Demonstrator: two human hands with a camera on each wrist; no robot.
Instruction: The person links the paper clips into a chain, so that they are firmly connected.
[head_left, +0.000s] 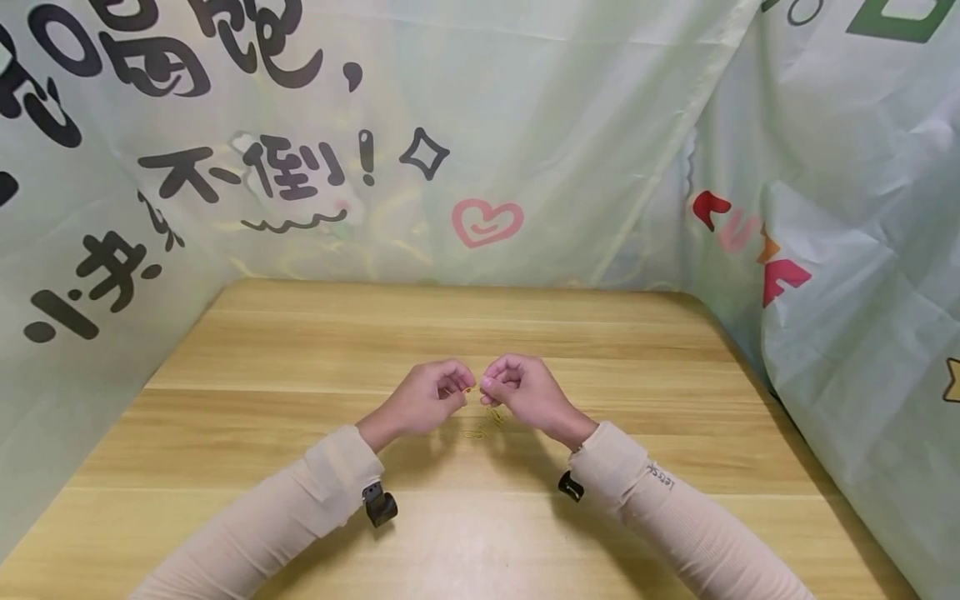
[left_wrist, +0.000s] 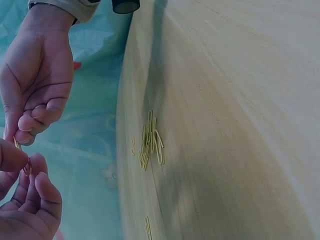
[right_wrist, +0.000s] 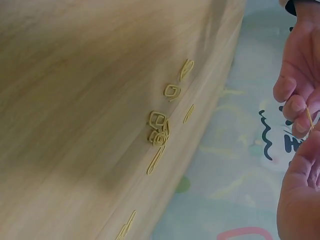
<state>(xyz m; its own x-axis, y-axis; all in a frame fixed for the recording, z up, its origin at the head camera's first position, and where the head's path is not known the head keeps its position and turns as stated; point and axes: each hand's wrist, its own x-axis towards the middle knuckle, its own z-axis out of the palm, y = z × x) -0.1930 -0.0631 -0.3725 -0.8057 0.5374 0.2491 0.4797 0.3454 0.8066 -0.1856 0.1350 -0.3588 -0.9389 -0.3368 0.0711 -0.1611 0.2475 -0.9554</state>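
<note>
1. Head view: left hand and right hand, fingers curled, pinch a yellow paper clip above the surface, between its side edges.
2. Loose clips lie beneath, well in from the far edge.

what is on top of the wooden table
Yellow paper clips lie on the table, several overlapping in a clump. Parts under the overlap are hidden, so the exact count cannot be told.

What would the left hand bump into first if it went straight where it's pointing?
Probably the right hand, just past the yellow clip that the left hand is pinching. The two face each other in the head view, though depth is hard to judge.
</note>
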